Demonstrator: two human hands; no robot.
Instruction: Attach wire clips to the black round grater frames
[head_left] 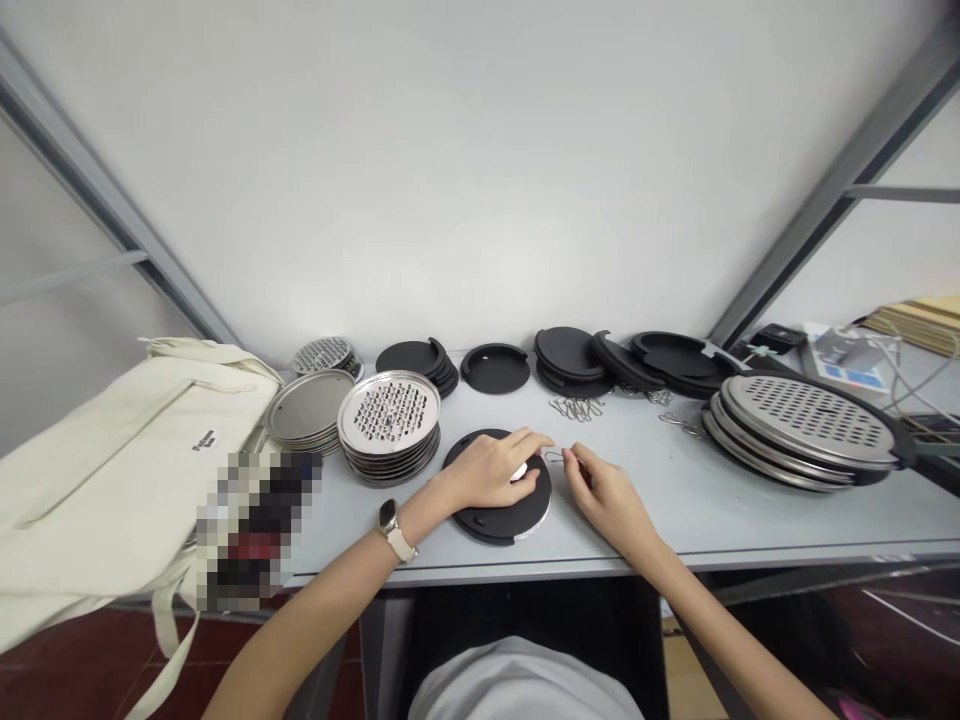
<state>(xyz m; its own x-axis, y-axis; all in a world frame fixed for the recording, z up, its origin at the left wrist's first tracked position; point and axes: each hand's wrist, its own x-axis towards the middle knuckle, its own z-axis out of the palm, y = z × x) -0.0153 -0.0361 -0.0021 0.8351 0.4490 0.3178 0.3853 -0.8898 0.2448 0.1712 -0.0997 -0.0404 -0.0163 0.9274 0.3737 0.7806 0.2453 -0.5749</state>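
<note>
My left hand [501, 468] rests on a round black plate [480, 525] near the table's front edge. Its fingers stretch toward the plate's right rim, with the thumb apart. A small white patch or piece [518, 472] shows between thumb and fingers; I cannot tell what it is. Just to the right, my right hand [606, 495] pinches a thin bent wire hook [553, 457] between thumb and forefinger. The hook points left toward the plate. Its other end is hidden in the fingers.
Stacked metal grater discs [390, 410] and plain metal discs [311, 405] stand left. Black round holders [495, 370] line the wall, with loose wire hooks [577, 408] before them. Larger grater plates [814, 415] are piled right. A cream bag [127, 470] lies at the left edge.
</note>
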